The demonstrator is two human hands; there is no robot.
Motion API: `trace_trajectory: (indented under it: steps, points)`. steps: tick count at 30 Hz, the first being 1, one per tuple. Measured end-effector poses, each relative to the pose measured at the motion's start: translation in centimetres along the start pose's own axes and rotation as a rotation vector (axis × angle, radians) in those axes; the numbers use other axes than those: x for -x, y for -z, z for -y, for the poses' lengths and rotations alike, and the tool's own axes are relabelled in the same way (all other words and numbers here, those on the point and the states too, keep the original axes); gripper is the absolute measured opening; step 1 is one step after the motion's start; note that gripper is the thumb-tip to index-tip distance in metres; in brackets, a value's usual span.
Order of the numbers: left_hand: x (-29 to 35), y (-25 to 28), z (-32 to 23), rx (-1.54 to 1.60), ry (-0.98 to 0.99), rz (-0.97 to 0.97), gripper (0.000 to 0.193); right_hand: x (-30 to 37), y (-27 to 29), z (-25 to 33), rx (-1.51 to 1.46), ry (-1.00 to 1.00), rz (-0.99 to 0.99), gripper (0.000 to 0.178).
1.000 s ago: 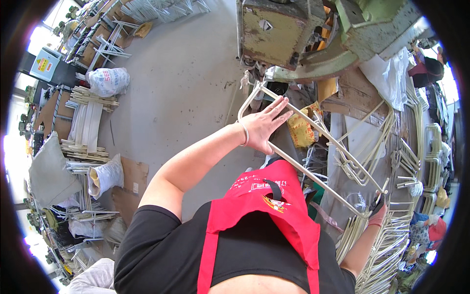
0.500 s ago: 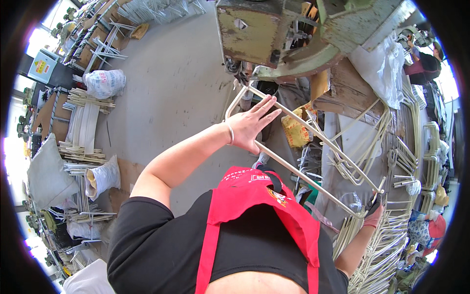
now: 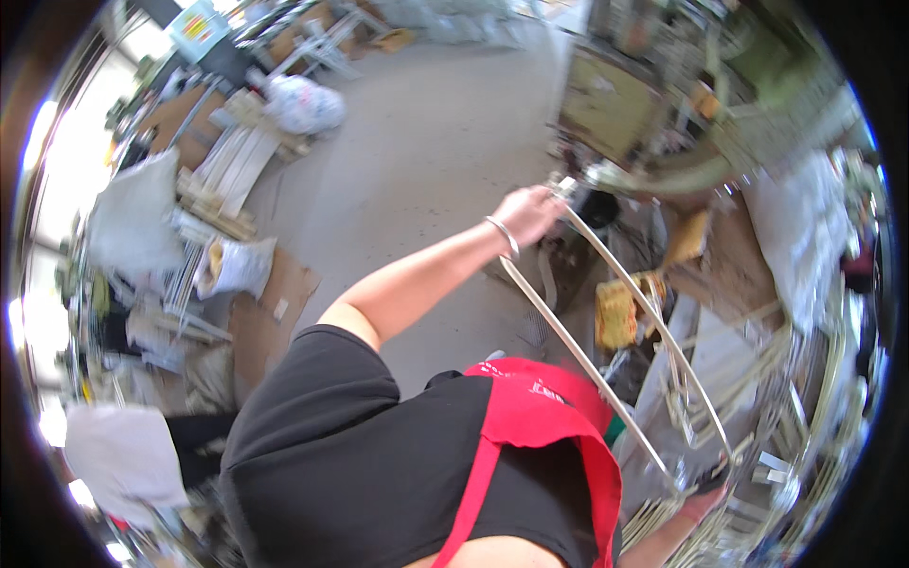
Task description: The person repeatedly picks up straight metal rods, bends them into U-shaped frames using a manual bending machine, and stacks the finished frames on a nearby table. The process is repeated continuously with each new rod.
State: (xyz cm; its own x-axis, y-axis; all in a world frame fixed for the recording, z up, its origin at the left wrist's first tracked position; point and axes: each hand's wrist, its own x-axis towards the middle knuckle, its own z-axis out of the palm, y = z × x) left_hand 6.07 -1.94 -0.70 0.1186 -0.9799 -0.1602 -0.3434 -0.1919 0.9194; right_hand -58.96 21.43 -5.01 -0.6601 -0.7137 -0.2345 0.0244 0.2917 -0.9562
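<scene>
A long cream-coloured metal tube frame [image 3: 621,272] with two near-parallel sides slants from the machine at the upper right down to the lower right. My left hand [image 3: 532,216], with a bangle at its wrist, is closed around the frame's far end, just below the machine's working head. Its fingertips are partly hidden and blurred. At the near end, my right hand [image 3: 705,492], in a dark and pink glove, grips the frame close to its bent corner. The worn green machine [image 3: 608,106] stands right beyond my left hand.
Many pale tubes [image 3: 776,417] lie piled at the right. A yellow bag [image 3: 617,315] sits beneath the frame, and clear plastic sheeting [image 3: 800,237] hangs at the right. White sacks [image 3: 305,104] and stacked strips [image 3: 232,170] line the left side.
My view has swung, shifting the surroundings. My left hand has gone from lying spread over the frame's tubes to closing on its far end. My right hand keeps its hold.
</scene>
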Motion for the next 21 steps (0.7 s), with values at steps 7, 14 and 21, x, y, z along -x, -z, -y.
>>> trace_trajectory:
  steps: [7,14,21]
  points:
    - [11.2,1.5,4.1,0.168,0.395,-0.188,0.041,-9.9,-2.6,1.9,0.043,-0.078,0.235,0.043]
    - [35.0,10.2,17.4,0.605,0.652,-0.700,0.028,0.4,-23.0,6.4,0.187,-0.227,1.031,0.045]
    - [55.0,14.1,23.1,0.814,0.807,-1.110,0.028,11.4,-44.1,9.4,0.009,0.115,1.361,0.021]
